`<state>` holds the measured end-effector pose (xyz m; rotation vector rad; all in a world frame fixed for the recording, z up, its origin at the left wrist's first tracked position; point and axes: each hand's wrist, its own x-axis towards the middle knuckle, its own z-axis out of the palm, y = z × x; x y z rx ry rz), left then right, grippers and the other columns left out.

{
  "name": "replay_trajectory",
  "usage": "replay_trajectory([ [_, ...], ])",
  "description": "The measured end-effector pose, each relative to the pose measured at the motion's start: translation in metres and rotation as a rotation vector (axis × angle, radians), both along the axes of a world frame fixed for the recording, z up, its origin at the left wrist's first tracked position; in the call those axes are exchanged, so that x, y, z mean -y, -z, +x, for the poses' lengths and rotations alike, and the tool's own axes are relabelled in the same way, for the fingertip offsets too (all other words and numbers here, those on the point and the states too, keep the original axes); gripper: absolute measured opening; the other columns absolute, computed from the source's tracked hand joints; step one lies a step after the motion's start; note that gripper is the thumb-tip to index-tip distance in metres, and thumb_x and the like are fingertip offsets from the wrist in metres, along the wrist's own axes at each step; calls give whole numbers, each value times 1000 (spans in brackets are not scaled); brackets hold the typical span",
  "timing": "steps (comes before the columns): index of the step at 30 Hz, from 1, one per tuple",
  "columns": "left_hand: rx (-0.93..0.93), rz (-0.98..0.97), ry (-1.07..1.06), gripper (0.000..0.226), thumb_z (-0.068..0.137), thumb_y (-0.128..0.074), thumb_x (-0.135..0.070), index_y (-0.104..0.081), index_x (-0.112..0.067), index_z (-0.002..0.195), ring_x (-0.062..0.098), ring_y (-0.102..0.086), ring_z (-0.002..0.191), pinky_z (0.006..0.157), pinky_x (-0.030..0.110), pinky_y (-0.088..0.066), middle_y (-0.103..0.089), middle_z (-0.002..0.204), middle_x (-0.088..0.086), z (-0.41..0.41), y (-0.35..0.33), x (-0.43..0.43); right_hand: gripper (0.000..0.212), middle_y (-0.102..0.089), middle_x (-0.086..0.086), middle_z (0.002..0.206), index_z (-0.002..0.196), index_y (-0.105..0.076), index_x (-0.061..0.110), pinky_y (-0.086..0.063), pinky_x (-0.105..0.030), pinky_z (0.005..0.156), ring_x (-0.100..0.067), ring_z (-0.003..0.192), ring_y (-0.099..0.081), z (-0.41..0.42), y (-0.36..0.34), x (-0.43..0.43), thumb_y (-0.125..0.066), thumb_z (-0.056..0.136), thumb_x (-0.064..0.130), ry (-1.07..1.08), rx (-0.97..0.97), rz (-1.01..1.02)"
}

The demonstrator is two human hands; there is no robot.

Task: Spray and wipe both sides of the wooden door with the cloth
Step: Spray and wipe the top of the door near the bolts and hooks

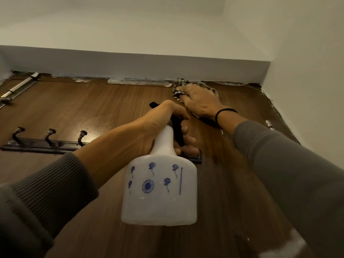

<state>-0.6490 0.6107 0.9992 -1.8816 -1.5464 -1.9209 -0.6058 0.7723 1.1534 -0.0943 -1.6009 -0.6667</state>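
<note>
The wooden door fills the lower part of the head view, seen from below towards its top edge. A dark hook rail with three hooks is fixed across the door face and serves as the reference for all positions.

Left hand: positioned at the right end of the hook rail, in front of it. Its fingers are curled around the neck and black trigger head of the spray bottle, holding it firmly. The bottle is white and translucent with blue printed flowers. Its body points back towards the camera and its nozzle points at the door.

Right hand: positioned above and to the right of the hook rail, close to the top edge of the door. Its fingers are extended and lie flat on the cloth, pressing it against the door face. The cloth is checked, and it bunches out beyond the fingertips and along the far side of the hand. A black band sits on the right wrist.

Both forearms wear grey ribbed sleeves.

A metal slide bolt is mounted above the left end of the hook rail, near the door's top corner. A metal hinge shows at the door edge, well to the right of the hook rail. A pale wall adjoins that edge.
</note>
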Motion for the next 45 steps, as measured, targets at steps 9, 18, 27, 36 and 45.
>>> replay_trajectory([
  [9,24,-32,10,25,92,-58,-25,-56,-8,74,26,-74,62,37,23,-48,-64,77,11,-8,12,0,61,-41,-13,157,153,-38,25,-25,-54,119,-35,144,-37,89,-7,-102,-25,102,55,33,-278,-322],
  [18,46,19,111,20,95,-58,-20,-55,-6,80,25,-68,54,34,24,-47,-58,87,15,-8,19,1,56,-35,-16,160,158,-30,21,-24,-47,121,-36,147,-32,102,41,-103,-29,107,44,53,-275,-413],
  [27,43,9,162,22,94,-58,-21,-55,-6,78,24,-68,48,35,23,-47,-60,87,16,-13,17,1,46,-61,-12,136,148,-49,30,-46,-51,105,-35,118,-57,110,152,-92,-42,103,27,64,-314,-384],
  [36,41,-11,193,20,92,-60,-21,-56,-5,81,26,-68,52,38,27,-51,-64,67,13,-18,14,0,42,-68,-11,126,140,-61,20,-50,-42,98,-31,110,-62,106,188,-82,-53,99,13,39,-391,-330],
  [45,42,-7,230,20,92,-60,-21,-56,-6,79,25,-67,54,48,36,-60,-61,62,10,-21,11,-3,42,-64,-17,131,137,-62,21,-51,-45,101,-37,112,-62,113,134,-66,-52,98,11,128,-323,-425],
])
